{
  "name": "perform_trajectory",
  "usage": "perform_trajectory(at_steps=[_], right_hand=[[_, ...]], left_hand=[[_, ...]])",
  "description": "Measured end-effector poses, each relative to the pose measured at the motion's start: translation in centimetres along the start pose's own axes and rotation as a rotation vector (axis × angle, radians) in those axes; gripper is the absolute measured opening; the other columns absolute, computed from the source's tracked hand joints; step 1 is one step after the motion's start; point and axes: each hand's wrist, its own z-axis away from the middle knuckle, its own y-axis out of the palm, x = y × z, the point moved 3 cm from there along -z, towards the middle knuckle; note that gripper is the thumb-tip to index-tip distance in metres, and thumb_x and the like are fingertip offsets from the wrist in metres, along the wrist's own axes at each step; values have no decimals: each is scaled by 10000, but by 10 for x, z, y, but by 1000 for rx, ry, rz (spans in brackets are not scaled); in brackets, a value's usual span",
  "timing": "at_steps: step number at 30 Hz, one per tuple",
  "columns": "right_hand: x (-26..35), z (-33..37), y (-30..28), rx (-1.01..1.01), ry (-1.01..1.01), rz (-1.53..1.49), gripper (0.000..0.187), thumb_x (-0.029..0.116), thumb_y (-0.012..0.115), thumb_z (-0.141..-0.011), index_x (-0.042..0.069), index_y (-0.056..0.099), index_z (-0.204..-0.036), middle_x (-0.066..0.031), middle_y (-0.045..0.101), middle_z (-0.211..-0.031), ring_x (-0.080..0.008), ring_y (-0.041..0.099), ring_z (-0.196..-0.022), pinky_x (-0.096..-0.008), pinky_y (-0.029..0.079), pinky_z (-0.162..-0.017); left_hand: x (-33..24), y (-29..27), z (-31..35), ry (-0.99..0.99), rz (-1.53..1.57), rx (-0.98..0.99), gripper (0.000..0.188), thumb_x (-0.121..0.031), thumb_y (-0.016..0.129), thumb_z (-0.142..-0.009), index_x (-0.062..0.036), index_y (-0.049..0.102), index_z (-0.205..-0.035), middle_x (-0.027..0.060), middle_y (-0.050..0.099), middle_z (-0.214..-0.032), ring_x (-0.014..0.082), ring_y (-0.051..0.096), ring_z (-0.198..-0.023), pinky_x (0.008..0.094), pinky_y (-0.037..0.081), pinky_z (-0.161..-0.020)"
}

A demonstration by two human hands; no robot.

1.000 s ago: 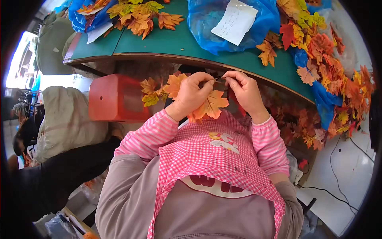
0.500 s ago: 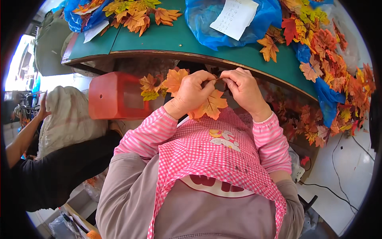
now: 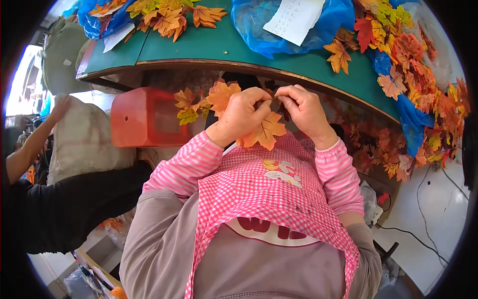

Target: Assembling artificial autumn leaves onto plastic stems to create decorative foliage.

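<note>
My left hand (image 3: pixel 240 113) is closed on an artificial maple leaf garland (image 3: pixel 223 97), its orange and yellow leaves showing on both sides of the fist. One large orange leaf (image 3: pixel 268 130) hangs below the fingers, over my lap. My right hand (image 3: pixel 307 113) is pinched close beside the left, thumb against forefinger, on the thin stem between the two hands. The stem's end is hidden by the fingers. Both hands are in front of the table edge, above a pink checked apron (image 3: pixel 249 184).
A green table (image 3: pixel 199 45) bears blue plastic bags (image 3: pixel 251 35), a paper slip (image 3: pixel 294 20) and heaped autumn leaves (image 3: pixel 413 70). Left of my hands stands a red stool (image 3: pixel 132 117). Farther left, another person's hand (image 3: pixel 60 107) rests at a pale sack (image 3: pixel 87 139). Cables (image 3: pixel 416 234) cross the floor at right.
My hands stay almost in place, still pinching the stem, the right fingers shifting slightly. At far left, the other person's hand has moved up and right onto the sack's top.
</note>
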Motion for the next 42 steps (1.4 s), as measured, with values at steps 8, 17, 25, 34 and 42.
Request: perform_trajectory(at_steps=[8, 17, 25, 34, 42], right_hand=[[1, 2, 6, 2, -34, 27, 111, 15, 606, -843, 29, 637, -949, -135, 615, -790, -293, 619, -720, -354, 501, -634], [-19, 1, 19, -35, 166, -96, 114, 68, 613, -874, 11, 607, -973, -136, 647, -851, -242, 658, -739, -318, 511, -660], [-29, 5, 26, 132, 242, -349, 214, 123, 595, -911, -7, 660, -1068, -62, 690, -919, -113, 636, -807, -248, 507, -737], [-46, 6, 19, 79, 275, -348, 215, 137, 600, -920, -1, 666, -1071, -35, 695, -931, -93, 627, -835, -237, 496, -757], [-36, 1, 10, 0, 116, -91, 185, 134, 639, -875, 44, 691, -1029, -109, 686, -940, -214, 659, -835, -292, 510, -748]], left_hand=[[6, 3, 4, -26, -21, 2, 119, -64, 634, -823, 18, 645, -908, 119, 654, -809, 210, 655, -728, 309, 512, -648], [23, -5, -6, -182, 39, 148, 227, -64, 526, -887, 9, 637, -1071, 99, 662, -860, 142, 634, -819, 270, 504, -722], [15, -18, -8, -293, 420, 224, 392, -52, 462, -954, -14, 421, -1342, 28, 574, -832, 97, 572, -849, 218, 460, -777], [35, -55, -7, -271, 432, 28, 306, -105, 547, -952, -2, 531, -1240, 71, 625, -1044, 145, 614, -988, 261, 508, -808], [41, -49, -7, -187, 97, 165, 286, -215, 640, -894, -43, 631, -1122, 118, 704, -861, 188, 627, -932, 334, 445, -896]])
